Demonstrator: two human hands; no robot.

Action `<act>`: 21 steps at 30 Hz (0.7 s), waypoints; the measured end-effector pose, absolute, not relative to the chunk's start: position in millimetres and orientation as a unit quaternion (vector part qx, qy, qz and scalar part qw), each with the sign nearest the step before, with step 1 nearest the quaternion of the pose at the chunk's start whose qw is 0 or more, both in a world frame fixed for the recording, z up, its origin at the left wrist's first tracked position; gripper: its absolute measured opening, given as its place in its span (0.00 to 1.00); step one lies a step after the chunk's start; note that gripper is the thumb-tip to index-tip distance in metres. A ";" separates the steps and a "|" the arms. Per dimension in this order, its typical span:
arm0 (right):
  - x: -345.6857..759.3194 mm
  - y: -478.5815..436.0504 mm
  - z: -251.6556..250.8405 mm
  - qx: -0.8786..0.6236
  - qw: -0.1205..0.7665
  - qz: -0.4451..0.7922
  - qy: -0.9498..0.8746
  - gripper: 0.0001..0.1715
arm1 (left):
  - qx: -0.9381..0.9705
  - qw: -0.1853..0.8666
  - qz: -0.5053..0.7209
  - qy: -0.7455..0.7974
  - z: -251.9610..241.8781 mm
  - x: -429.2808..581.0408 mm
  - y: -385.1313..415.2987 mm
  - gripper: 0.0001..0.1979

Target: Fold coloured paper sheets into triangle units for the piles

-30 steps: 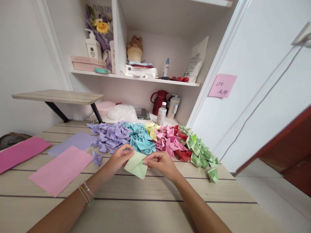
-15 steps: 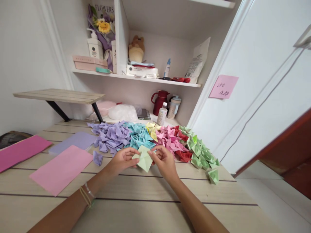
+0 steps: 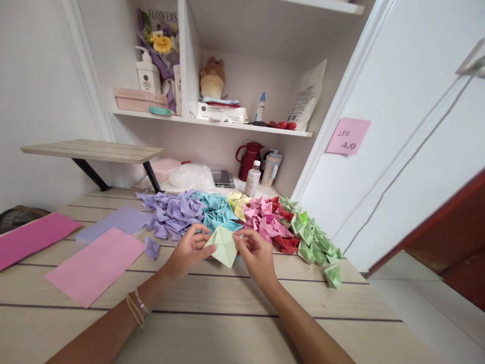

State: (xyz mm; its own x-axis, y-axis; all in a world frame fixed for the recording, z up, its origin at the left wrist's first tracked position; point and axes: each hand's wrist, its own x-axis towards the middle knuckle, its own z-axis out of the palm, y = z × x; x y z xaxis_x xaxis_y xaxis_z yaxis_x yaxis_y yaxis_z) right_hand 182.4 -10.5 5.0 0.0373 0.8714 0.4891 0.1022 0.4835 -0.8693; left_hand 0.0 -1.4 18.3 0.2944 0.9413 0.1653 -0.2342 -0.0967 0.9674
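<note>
A pale green folded paper (image 3: pixel 223 246), roughly diamond-shaped with creases down its face, is held up between my hands above the table. My left hand (image 3: pixel 192 248) pinches its left corner, thumb on the front. At the right edge, my right hand (image 3: pixel 255 251) grips it between thumb and fingers. Just behind lie heaps of folded paper boats: purple boats (image 3: pixel 176 215), blue boats (image 3: pixel 217 212), yellow boats (image 3: pixel 238 202), pink boats (image 3: pixel 265 217), red boats (image 3: pixel 287 244) and green boats (image 3: pixel 312 235). A lone purple boat (image 3: pixel 152 248) sits left of my left hand.
Pink sheets (image 3: pixel 96 265), a purple stack (image 3: pixel 113 222) and magenta paper (image 3: pixel 34 235) lie at left. A small raised shelf (image 3: pixel 93 149) stands behind them. A bottle (image 3: pixel 252 178) and a red jug (image 3: pixel 249 159) stand behind the boats. One green boat (image 3: pixel 333 276) sits near the right edge.
The green paper's upper face now looks smoother and broader, its top corner slightly higher. My left fingers have shifted up a little; both hands keep hold of it.
</note>
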 end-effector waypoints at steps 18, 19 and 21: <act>193.4 -4.2 8.9 -0.379 0.512 0.170 -0.752 0.09 | 0.640 0.423 0.490 0.413 14.9 -2.0 0.2 0.17; 192.5 -4.9 8.8 -0.378 0.517 0.175 -0.748 0.09 | 0.642 0.411 0.491 0.421 15.2 -2.9 0.4 0.15; 189.5 -6.9 8.6 -0.376 0.526 0.194 -0.738 0.09 | 0.642 0.415 0.489 0.421 16.5 -4.6 0.5 0.12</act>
